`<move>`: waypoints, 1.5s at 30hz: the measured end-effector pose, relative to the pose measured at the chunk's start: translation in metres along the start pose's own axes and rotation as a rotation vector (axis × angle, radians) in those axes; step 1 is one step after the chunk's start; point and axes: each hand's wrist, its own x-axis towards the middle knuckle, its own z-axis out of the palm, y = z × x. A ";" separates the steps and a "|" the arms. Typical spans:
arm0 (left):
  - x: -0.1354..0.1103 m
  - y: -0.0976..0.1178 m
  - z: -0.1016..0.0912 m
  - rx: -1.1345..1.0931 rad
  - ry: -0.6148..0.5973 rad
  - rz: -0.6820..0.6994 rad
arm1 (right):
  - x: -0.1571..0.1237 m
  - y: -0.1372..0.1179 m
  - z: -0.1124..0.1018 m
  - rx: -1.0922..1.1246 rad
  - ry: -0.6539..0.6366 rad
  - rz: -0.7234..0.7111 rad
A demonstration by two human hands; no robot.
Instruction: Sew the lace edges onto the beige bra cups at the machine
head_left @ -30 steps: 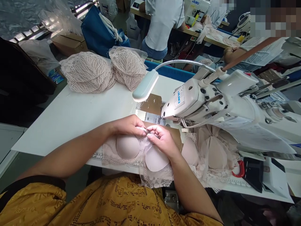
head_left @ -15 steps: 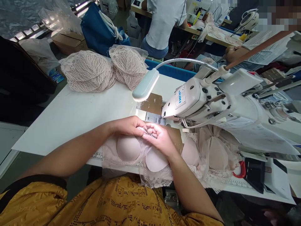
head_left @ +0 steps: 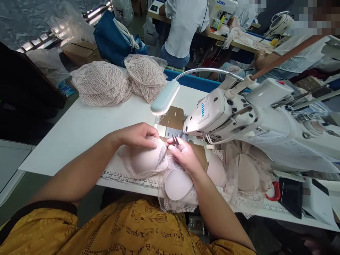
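Far left of sewing machine (head_left: pixel 212 108): lace stack (head_left: pixel 102 85) on white surface (head_left: pixel 79 134). Front-left of machine: left hand (head_left: pixel 140 135), grip pinching upper edge of padded bra (head_left: pixel 145 160). In front of machine's needle end: right hand (head_left: pixel 187 156), grip closed around small dark snips (head_left: pixel 176 141), blades upward, slightly parted. Risk: fabric slipping or jerking toward blades could nick lace trim (head_left: pixel 162 161) or left hand. Front-right of machine: heaped garments (head_left: pixel 245 173), loose edges perhaps snagging if bra gets dragged.
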 end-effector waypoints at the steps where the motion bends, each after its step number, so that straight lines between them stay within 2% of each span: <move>1: 0.002 0.001 0.005 0.000 0.005 0.024 | 0.001 -0.001 0.002 0.020 -0.003 0.004; 4: 0.007 0.003 0.017 0.041 0.065 0.069 | 0.001 -0.002 0.006 0.023 -0.027 0.007; 7: 0.012 0.002 0.024 0.042 0.119 0.078 | -0.002 -0.003 0.007 -0.023 0.016 -0.044; 15: 0.017 -0.005 0.028 -0.181 0.011 -0.018 | -0.004 0.004 0.004 0.036 0.133 -0.078; 20: 0.014 -0.004 0.027 -0.318 0.018 -0.048 | -0.007 0.014 -0.004 0.212 0.075 -0.036; 26: 0.013 -0.007 0.028 -0.382 0.110 -0.057 | -0.009 0.009 -0.012 0.142 0.019 -0.017; 31: 0.016 -0.009 0.031 -0.362 0.079 -0.027 | -0.007 0.004 -0.006 0.128 -0.037 -0.007; 40: 0.021 -0.012 0.033 -0.299 0.023 0.007 | -0.004 0.006 0.004 0.150 0.025 -0.047; 45: 0.021 -0.011 0.033 -0.306 -0.002 -0.014 | -0.005 0.009 0.001 0.187 -0.012 -0.002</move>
